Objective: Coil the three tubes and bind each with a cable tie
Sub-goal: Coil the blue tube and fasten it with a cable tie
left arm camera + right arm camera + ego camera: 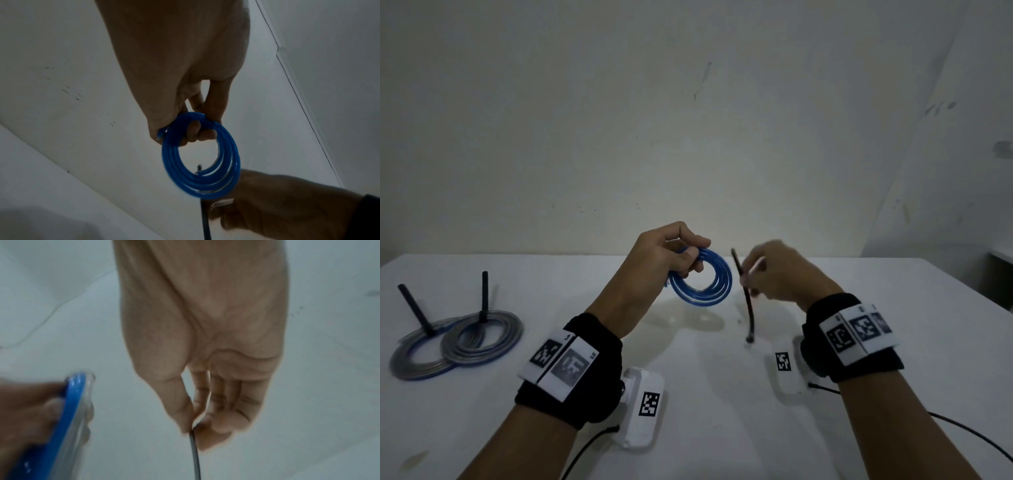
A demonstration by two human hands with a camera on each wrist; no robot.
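Note:
My left hand (681, 258) holds a coiled blue tube (705, 291) upright above the white table (722, 394); its fingers curl through the top of the coil (201, 162). Just right of the coil, my right hand (756, 277) pinches a black cable tie (746, 308) between thumb and forefinger; the tie's upper tip points up and its lower end hangs near the table. In the right wrist view the tie (195, 456) runs down from the pinch and the blue coil (68, 418) shows edge-on at the left.
Two coiled tubes (424, 356) (482, 339) lie overlapping at the table's left, each bound by a black tie whose tail (416, 310) (484, 294) stands up. A plain wall stands behind the table. Wrist camera cables trail at the near edge.

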